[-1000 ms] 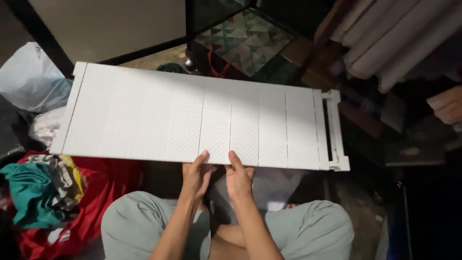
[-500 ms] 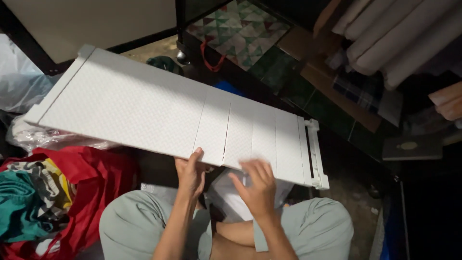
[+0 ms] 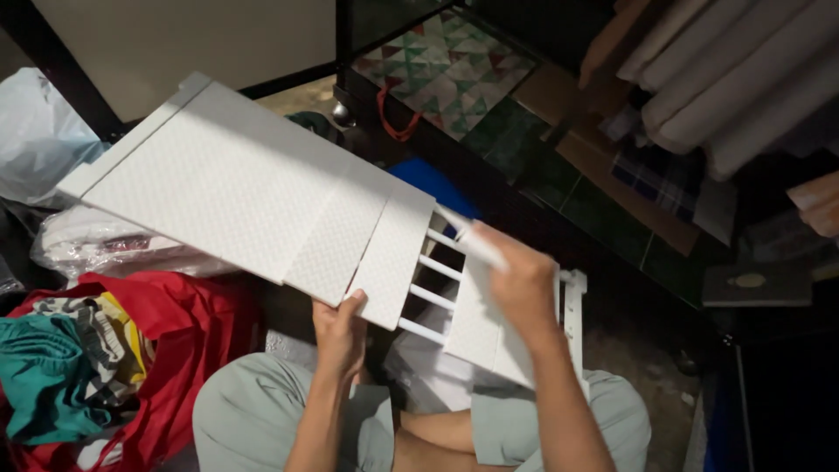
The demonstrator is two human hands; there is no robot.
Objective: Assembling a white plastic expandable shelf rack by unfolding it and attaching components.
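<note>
A clear plastic bag [image 3: 39, 131] sits far left, red cloth [image 3: 188, 341] lies near, and the left hand [image 3: 339, 330] grips the near edge of the long white panel [image 3: 236, 197] while the right hand [image 3: 523, 284] is closed around its slat [image 3: 476, 245].

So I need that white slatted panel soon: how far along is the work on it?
Partly done. One slat is out of the white slatted panel: a gap shows bare cross rods. In hand: the right hand lifts a loose slat while the left hand steadies the panel's near edge. Left: most slats are seated on the frame, including those by the end rail.
</note>
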